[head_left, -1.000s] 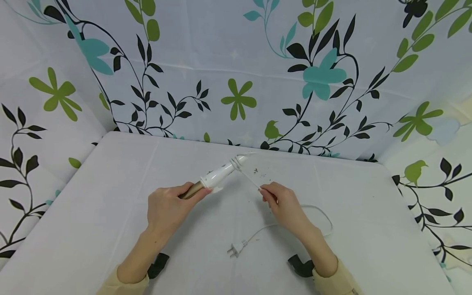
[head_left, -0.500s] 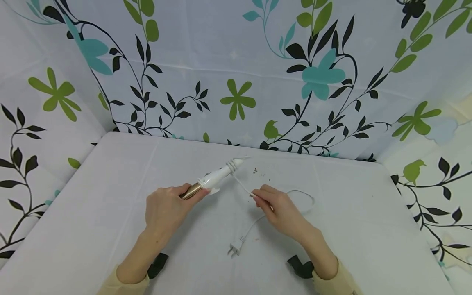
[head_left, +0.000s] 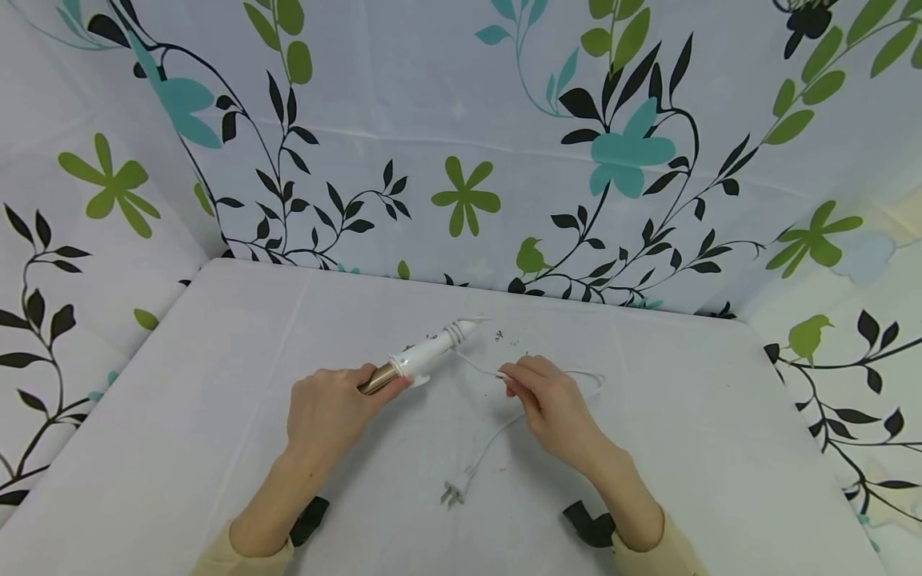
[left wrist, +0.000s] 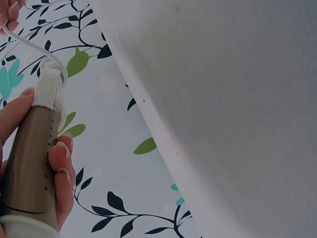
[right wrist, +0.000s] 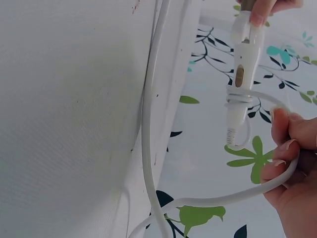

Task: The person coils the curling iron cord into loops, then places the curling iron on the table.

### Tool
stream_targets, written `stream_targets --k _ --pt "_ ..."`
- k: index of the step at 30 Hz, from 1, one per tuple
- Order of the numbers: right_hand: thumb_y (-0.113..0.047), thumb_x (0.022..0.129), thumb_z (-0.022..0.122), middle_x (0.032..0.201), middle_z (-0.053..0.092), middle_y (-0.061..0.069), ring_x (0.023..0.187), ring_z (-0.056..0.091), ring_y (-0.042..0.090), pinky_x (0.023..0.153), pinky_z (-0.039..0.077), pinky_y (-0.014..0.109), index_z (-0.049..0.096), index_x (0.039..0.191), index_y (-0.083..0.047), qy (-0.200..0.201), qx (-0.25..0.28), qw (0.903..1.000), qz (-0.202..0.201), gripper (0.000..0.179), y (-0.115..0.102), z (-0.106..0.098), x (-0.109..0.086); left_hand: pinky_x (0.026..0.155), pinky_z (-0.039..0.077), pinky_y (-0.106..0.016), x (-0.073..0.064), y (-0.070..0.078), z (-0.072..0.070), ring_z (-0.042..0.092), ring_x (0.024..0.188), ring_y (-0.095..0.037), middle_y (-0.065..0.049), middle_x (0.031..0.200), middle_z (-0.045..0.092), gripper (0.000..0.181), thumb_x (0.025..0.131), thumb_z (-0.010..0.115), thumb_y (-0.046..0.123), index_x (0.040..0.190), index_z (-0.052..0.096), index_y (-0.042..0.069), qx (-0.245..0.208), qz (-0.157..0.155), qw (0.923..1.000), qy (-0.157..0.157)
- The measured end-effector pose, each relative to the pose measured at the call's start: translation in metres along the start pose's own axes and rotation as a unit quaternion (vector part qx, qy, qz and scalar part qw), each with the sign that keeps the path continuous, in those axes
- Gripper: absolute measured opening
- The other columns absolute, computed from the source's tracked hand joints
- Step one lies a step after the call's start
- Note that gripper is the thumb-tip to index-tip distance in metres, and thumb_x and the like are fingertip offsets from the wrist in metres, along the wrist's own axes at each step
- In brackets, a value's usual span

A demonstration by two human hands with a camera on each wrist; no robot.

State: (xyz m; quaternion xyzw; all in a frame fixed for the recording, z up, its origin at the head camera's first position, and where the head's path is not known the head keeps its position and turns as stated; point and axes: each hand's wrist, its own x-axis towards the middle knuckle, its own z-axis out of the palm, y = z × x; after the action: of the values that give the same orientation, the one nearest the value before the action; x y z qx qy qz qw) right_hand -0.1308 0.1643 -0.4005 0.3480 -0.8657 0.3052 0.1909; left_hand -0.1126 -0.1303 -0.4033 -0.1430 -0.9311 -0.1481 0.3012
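A curling iron with a white handle and a gold-brown barrel slants across the middle of the head view. My left hand grips it by the barrel, which shows rows of small holes in the left wrist view. White cord is wound in a few turns round the tail end of the handle. From there it runs to my right hand, whose thumb and fingertips pinch it. In the right wrist view, the cord passes through the curled fingers and hangs on below.
The cord's two-pin plug lies on the white table between the forearms. A black piece shows beside the left wrist, another black piece beside the right. Leaf-patterned cloth stands behind the table and along its sides.
My right hand has shifted a little left, and the stretch of cord between it and the handle has gone from taut to slack. The cord's loop behind it has drawn left. My left hand keeps its grip.
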Motion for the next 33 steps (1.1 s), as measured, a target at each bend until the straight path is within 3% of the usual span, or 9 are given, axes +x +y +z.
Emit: stream_targets --k 5,8,11,15,17,20,25,33 --pt "0.007 0.088 0.069 0.077 0.06 -0.001 0.075 0.055 0.01 0.065 0.049 0.022 0.071 0.099 -0.002 0.037 -0.015 0.9992 -0.007 0.015 0.002 0.001 0.001 0.041 0.013 -0.023 0.001 0.0 -0.003 0.02 0.041 -0.008 0.006 0.045 0.029 0.087 0.092 0.016 0.08 0.058 0.059 0.011 0.012 -0.004 0.9999 0.011" --pt "0.009 0.086 0.07 0.076 0.06 0.0 0.074 0.056 0.011 0.065 0.049 0.022 0.072 0.097 -0.001 0.049 -0.017 0.9986 -0.008 0.015 0.002 0.0 0.001 0.04 0.015 -0.024 0.002 -0.001 -0.007 0.022 0.041 -0.009 0.005 0.045 0.035 0.089 0.09 0.017 0.081 0.062 0.065 0.011 0.008 -0.016 0.9998 0.01" --pt "0.01 0.085 0.071 0.076 0.061 0.0 0.074 0.057 0.011 0.066 0.049 0.02 0.072 0.096 0.0 0.058 -0.015 0.9982 0.005 0.014 0.002 -0.002 0.002 0.04 0.019 -0.025 0.004 -0.002 -0.011 0.027 0.04 -0.01 0.0 0.048 0.05 0.078 0.089 0.042 0.078 0.077 0.077 0.009 -0.003 -0.033 0.9994 -0.008" --pt "0.01 0.085 0.071 0.076 0.062 0.001 0.073 0.058 0.011 0.065 0.045 0.012 0.072 0.096 0.001 0.064 -0.013 0.9976 0.023 0.014 0.003 -0.005 0.002 0.04 0.023 -0.026 0.006 -0.004 -0.014 0.032 0.04 -0.011 -0.004 0.054 0.061 0.051 0.076 0.08 0.057 0.089 0.081 0.008 -0.016 -0.048 0.9982 -0.03" --pt "0.009 0.085 0.072 0.076 0.063 0.001 0.072 0.058 0.01 0.064 0.042 0.009 0.073 0.096 0.001 0.064 -0.013 0.9976 0.024 0.014 0.003 -0.005 0.002 0.04 0.023 -0.026 0.006 -0.004 -0.015 0.032 0.04 -0.011 -0.003 0.052 0.059 0.045 0.073 0.085 0.051 0.088 0.081 0.009 -0.021 -0.051 0.998 -0.032" --pt "0.008 0.085 0.072 0.074 0.063 0.001 0.067 0.056 0.008 0.06 0.041 0.01 0.073 0.094 0.001 0.062 -0.01 0.9977 0.023 0.012 0.003 -0.006 0.002 0.04 0.022 -0.025 0.006 -0.005 -0.014 0.03 0.04 -0.01 -0.001 0.05 0.054 0.059 0.082 0.068 0.066 0.085 0.08 0.009 -0.022 -0.044 0.9984 -0.029" --pt "0.003 0.087 0.073 0.073 0.063 0.001 0.061 0.052 0.005 0.055 0.041 0.012 0.073 0.092 -0.002 0.056 0.004 0.998 0.029 0.007 0.003 -0.008 0.001 0.04 0.02 -0.025 0.005 -0.005 -0.011 0.028 0.04 -0.01 0.0 0.047 0.049 0.095 0.087 0.02 0.082 0.08 0.078 0.007 -0.006 -0.029 0.9994 -0.017" --pt "0.002 0.089 0.071 0.079 0.062 -0.001 0.069 0.054 0.007 0.061 0.043 0.014 0.073 0.096 -0.001 0.034 0.007 0.9994 0.0 0.008 0.004 -0.009 0.001 0.04 0.013 -0.022 0.001 -0.003 -0.002 0.019 0.041 -0.007 0.006 0.045 0.03 0.092 0.091 0.011 0.08 0.059 0.06 0.01 0.025 -0.002 0.9997 -0.006"
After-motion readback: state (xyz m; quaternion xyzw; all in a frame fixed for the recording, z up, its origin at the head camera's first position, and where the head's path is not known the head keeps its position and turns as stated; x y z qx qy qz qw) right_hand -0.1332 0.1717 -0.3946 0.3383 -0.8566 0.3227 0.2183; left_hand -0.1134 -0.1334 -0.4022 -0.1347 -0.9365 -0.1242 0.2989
